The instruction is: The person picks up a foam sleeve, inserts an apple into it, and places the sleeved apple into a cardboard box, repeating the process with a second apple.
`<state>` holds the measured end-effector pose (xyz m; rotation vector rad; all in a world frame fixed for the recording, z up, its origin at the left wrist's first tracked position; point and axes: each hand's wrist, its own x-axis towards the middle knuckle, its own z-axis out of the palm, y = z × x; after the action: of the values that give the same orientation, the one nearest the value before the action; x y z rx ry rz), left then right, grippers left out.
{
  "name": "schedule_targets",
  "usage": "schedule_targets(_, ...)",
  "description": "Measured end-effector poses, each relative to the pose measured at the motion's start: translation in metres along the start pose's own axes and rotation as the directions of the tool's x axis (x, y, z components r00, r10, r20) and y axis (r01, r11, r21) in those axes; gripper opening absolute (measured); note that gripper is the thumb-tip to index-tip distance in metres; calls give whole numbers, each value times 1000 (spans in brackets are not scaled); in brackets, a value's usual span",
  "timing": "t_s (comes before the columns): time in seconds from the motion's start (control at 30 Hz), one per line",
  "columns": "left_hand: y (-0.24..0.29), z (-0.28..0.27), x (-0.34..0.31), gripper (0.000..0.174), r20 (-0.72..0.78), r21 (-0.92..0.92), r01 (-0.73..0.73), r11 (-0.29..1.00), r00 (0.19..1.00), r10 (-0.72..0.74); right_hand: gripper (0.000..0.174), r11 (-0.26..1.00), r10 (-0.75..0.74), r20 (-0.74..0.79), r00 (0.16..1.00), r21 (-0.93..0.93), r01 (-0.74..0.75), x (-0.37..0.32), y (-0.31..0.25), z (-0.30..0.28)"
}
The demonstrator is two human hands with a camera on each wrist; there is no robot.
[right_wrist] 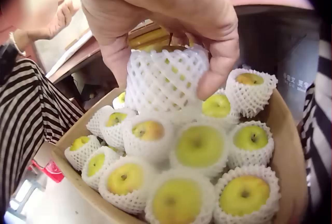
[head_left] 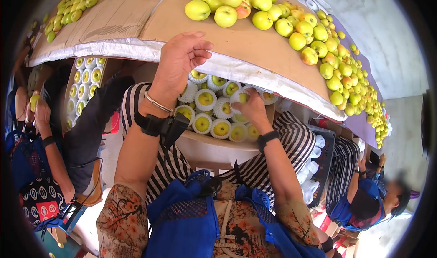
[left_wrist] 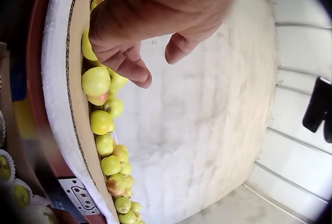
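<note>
The right hand [head_left: 253, 108] reaches into a cardboard box [right_wrist: 290, 162] of apples in white foam nets. In the right wrist view, the right hand [right_wrist: 166, 6] grips a netted apple [right_wrist: 165, 79] between thumb and fingers, above the other netted apples [right_wrist: 199, 145]. The left hand [head_left: 184, 53] is raised over the near edge of the cardboard-covered table [head_left: 191, 39], its fingers loosely bent and holding nothing. Seen from the left wrist, the left hand [left_wrist: 155, 22] hangs in front of loose apples [left_wrist: 96, 81], with a gap between thumb and fingers.
Loose green-yellow apples [head_left: 337, 71] spread along the table to the right. Another box of netted apples [head_left: 86, 82] stands at the left. A dark crate [head_left: 325, 167] with foam nets is right of the striped trousers [head_left: 296, 132]. People sit on both sides.
</note>
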<state>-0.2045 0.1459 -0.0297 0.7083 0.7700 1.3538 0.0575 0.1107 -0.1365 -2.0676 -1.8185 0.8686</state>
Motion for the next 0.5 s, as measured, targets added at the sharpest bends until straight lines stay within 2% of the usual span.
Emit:
schedule_targets(0.1, -3, 4, 0, 36, -12, -15, 12, 1000, 1000, -13, 82, 999, -35, -13, 999, -34, 34, 15, -11, 14)
schedule_targets(0.2, -1, 10, -1, 36, -13, 13, 23, 1000, 1000, -22, 80, 987, 16, -26, 1000, -157, -20, 29, -24, 24)
schedule_targets(0.3, -2, 8, 1, 36, -7, -3, 22, 1000, 1000, -22, 80, 979, 10, -39, 999, -205, -18, 39, -23, 29)
schedule_targets(0.4, -1, 6, 2, 37, 13, -17, 19, 1000, 1000, -19, 77, 949, 88, 31, 996, -305, -74, 54, -10, 18)
schedule_targets(0.5, 2, 6, 1, 39, 30, 15, 33, 999, 999, -33, 69, 971, -221, 99, 970, -71, 229, 80, 39, 18)
